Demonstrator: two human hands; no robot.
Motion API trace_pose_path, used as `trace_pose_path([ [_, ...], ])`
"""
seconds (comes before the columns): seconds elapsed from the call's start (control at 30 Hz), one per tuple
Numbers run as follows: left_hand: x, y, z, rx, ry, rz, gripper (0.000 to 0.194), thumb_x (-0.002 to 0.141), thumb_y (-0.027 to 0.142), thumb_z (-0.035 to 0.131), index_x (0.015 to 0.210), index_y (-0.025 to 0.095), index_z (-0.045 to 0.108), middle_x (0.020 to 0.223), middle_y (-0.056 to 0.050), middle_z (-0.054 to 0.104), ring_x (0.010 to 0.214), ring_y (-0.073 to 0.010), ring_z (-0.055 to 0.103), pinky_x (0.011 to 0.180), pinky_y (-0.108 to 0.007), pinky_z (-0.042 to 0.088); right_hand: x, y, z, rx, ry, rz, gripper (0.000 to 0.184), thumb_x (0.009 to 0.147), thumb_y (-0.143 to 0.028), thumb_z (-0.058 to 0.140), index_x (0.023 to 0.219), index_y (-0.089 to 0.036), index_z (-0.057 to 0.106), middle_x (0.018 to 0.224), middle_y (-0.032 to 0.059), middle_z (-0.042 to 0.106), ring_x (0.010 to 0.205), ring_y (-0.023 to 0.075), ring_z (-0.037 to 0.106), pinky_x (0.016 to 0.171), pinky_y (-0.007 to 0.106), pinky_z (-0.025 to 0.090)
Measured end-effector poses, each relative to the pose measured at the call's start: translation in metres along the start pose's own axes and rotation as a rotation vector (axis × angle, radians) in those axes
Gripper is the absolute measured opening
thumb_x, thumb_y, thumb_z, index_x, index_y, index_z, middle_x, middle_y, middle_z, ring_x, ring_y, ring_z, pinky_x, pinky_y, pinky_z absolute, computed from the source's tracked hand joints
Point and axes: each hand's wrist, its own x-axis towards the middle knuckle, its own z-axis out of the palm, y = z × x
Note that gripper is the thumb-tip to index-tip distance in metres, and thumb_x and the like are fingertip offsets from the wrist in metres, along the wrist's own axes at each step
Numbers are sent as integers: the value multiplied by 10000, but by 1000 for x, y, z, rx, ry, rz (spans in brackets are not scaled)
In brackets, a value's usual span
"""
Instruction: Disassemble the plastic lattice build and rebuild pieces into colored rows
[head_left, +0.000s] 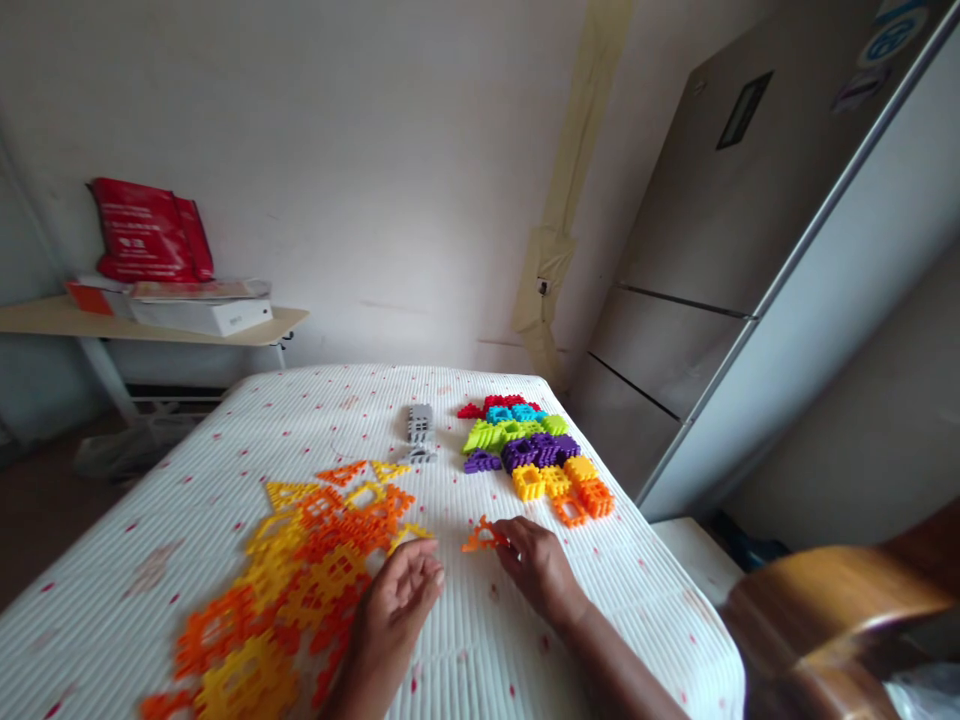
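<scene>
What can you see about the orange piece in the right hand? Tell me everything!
The orange piece is small and bright, and looks like plastic. It has notched, tooth-like edges and an open middle. The fingers of the right hand pinch one end and hide part of it, so its full shape can't be told. It sits over the white cover; whether it touches that is unclear. The left hand is nearby but not touching it.
</scene>
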Motion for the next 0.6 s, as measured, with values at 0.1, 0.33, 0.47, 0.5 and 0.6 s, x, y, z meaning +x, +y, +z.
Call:
trace_pose_path([
  [0.1, -1, 2, -6, 110, 57, 143, 267, 674, 398, 655, 838, 190, 620, 802, -29, 677, 802, -188, 652, 740, -273, 516, 7, 17, -2, -111, -45, 61, 207, 754, -25, 481, 798, -173, 619, 742, 25, 617, 688, 131, 580, 634, 195, 402],
  [0.33, 6, -6, -16, 242, 59, 276, 180, 726, 359, 604, 810, 202, 635, 823, -34, 698, 806, -195, 666, 749, -275, 528, 8, 29, 6, -202, -103, 50, 199, 809, -47, 453, 705, -162, 578, 733, 24, 587, 690, 121, 555, 635, 188, 382],
  [0.47, 6, -7, -16, 264, 57, 333, 158, 745, 336, 596, 820, 203, 637, 815, -32, 697, 793, -187, 667, 753, -276, 529, 7, 28, 8, -163, -85, 20, 213, 807, -29, 440, 703, -161, 570, 733, 20, 574, 698, 120, 544, 639, 190, 383],
  [0.5, 5, -5, -17, 269, 63, 353, 152, 752, 329, 593, 825, 203, 638, 819, -31, 695, 796, -186, 667, 757, -276, 528, 7, 28, 8, -150, -75, 14, 212, 808, -29, 440, 702, -162, 568, 733, 19, 570, 696, 120, 541, 637, 191, 383],
  [0.6, 6, 9, -30, 288, 147, 436, 132, 768, 308, 584, 839, 210, 638, 835, -24, 679, 808, -177, 654, 763, -273, 524, 6, 30, 11, -105, -43, 3, 208, 821, -47, 438, 703, -164, 563, 730, 16, 555, 688, 121, 532, 631, 199, 387],
])
